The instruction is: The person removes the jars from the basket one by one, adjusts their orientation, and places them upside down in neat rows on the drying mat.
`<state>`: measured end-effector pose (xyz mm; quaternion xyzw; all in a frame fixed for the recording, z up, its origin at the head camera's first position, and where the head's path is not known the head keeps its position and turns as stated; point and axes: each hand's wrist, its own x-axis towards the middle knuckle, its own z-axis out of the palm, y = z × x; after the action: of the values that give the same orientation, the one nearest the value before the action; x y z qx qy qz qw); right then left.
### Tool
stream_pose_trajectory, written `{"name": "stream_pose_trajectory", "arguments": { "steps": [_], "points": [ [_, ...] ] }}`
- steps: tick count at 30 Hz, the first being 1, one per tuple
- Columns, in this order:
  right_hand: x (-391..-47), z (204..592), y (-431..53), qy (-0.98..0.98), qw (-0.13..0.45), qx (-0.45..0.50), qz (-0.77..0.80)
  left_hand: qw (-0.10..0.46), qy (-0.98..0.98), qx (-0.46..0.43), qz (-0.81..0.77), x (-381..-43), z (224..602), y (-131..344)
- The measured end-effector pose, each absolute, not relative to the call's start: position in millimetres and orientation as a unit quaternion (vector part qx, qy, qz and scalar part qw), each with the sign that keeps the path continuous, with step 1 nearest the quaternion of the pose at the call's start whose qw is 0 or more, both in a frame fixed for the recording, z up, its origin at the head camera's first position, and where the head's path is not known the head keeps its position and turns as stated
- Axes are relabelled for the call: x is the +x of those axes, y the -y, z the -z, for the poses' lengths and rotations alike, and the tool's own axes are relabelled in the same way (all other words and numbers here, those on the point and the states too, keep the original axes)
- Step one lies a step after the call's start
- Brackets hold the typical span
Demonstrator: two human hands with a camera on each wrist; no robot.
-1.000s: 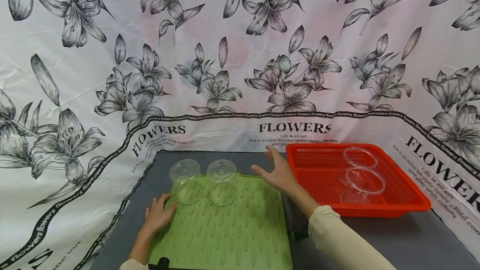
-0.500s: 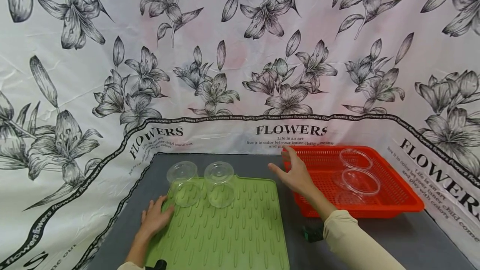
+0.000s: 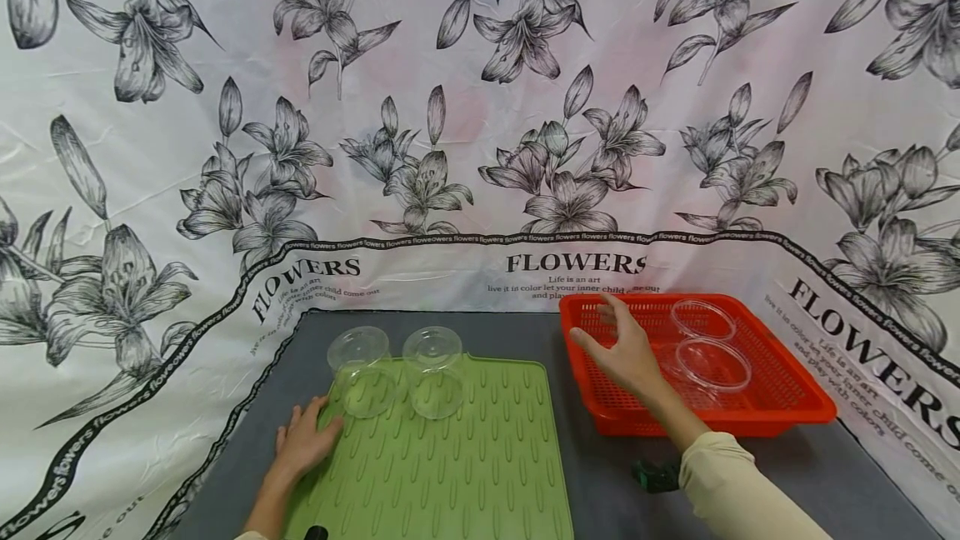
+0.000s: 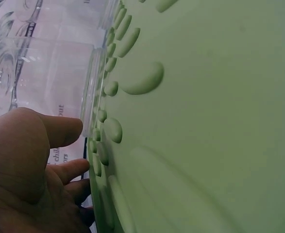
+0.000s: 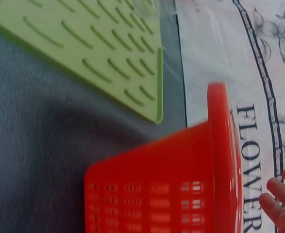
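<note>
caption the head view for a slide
Right hand above a perforated red plastic basket of clear plastic cups, left hand at the edge of a ribbed green mat.

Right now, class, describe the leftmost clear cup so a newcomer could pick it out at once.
Find the green ridged mat, left of the red basket. Near its far-left corner stands the clear cup; unlike the second cup to its right, it is nearest the left hand.

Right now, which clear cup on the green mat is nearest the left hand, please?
The left cup, just beyond the left hand; the other cup stands farther right.
</note>
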<state>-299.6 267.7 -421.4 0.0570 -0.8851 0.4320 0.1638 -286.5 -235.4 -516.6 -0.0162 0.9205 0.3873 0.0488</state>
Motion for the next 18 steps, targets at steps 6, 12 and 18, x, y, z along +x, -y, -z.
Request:
{"name": "stream_pose_trajectory", "arguments": {
  "steps": [6,12,18],
  "points": [
    [-291,422,-287,0.889,0.184,0.036,-0.417,0.058,-0.922,-0.019,-0.382,-289,517,234],
    [-282,423,-308,0.892,0.203,0.028,-0.403,0.064,-0.922,-0.020,-0.381,-288,517,235],
    [-275,427,-331,0.904,0.231,0.004,-0.360,0.064,-0.926,-0.015,-0.372,-289,517,236]
  ]
}}
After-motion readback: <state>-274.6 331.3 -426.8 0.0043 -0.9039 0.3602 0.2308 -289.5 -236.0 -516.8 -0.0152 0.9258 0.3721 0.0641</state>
